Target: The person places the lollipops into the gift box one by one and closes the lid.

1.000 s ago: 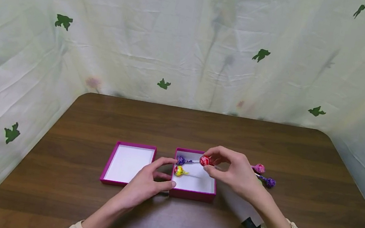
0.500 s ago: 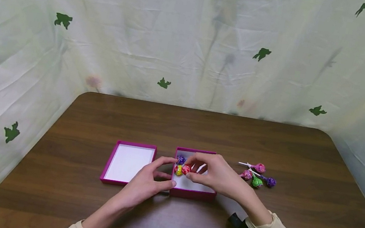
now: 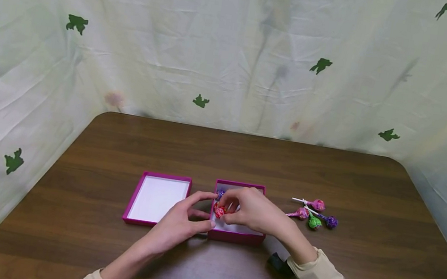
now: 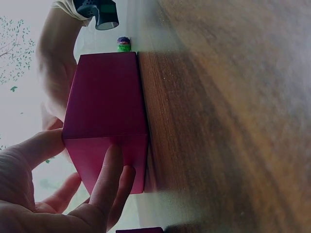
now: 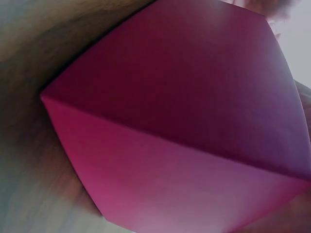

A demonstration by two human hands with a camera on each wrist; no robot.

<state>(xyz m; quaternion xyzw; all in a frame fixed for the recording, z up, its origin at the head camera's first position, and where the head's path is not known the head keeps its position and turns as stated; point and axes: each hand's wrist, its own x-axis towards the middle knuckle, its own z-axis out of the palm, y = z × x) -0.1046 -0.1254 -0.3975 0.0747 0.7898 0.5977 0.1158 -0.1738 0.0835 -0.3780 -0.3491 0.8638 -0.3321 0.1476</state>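
Brown table (image 3: 119, 148), red lollipop (image 3: 219, 212), in right grip (image 3: 254, 212)

The table (image 3: 246, 162) lies before you, with the cloth wall (image 3: 237, 41) behind its far edge. Locate the box (image 3: 235, 238) near the middle of the table and the lid (image 3: 161, 200) to its left, apart from it. Your left hand (image 3: 184, 217) touches the box's left wall. Your right hand (image 3: 253, 213) lies over the box, its fingertips at the held lollipop (image 3: 219, 212) toward the left end. A second lollipop (image 3: 220, 194) sits behind that one, inside the box. Four loose lollipops (image 3: 314, 223) lie clustered on the table, right of the box.
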